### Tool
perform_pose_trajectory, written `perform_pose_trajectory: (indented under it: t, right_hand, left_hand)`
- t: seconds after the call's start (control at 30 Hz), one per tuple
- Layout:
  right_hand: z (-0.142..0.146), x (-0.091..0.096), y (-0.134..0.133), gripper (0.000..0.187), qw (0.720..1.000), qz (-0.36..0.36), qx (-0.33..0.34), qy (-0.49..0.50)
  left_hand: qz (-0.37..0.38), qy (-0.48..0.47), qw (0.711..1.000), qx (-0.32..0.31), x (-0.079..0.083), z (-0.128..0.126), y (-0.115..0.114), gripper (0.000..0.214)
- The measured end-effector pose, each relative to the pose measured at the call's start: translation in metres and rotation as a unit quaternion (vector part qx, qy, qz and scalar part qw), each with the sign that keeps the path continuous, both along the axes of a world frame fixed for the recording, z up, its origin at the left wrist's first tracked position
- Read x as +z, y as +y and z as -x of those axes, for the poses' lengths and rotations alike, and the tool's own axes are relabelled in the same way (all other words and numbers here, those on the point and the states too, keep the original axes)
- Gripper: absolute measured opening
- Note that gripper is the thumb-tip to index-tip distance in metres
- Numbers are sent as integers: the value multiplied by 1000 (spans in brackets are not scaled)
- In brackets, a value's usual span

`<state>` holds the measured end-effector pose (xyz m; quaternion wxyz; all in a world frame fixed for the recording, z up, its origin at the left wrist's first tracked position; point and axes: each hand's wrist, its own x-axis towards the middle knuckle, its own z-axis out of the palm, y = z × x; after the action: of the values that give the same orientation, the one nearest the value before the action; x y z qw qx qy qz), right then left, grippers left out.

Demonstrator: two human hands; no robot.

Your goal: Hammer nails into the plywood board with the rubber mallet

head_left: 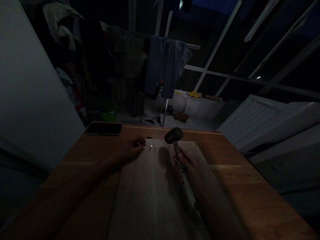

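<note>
Fingers (187, 155) of right hand (192, 168) around hammer (174, 135)

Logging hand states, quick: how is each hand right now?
Left hand: curled near the far left corner of the board; too dark to tell if it holds anything.
Right hand: closed, holding the hammer.

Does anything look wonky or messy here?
Yes, a bit. Some nails on the board look tilted instead of standing straight up. Farther off, small dark things lie on the floor near the hanging clothes, as if dropped; it's too dim to tell what they are.
</note>
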<state>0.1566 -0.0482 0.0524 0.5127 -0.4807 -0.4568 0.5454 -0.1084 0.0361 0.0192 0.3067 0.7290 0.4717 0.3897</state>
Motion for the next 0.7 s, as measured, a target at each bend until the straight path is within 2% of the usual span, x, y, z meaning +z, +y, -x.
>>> perform_pose_trajectory:
  t: [0.13,0.53,0.7]
  right_hand:
    - [2,-4,-1,50,1000,1,7,11]
    - [19,0,-6,49,999,15,44,19]
    - [34,1,-12,59,996,20,82,-4]
  left_hand:
    - [-21,19,999,-27,-11,-1,1,18]
    - [-48,29,998,-7,-10,-5,-2,16]
    - [-17,-6,1000,-3,-11,-6,-4,29]
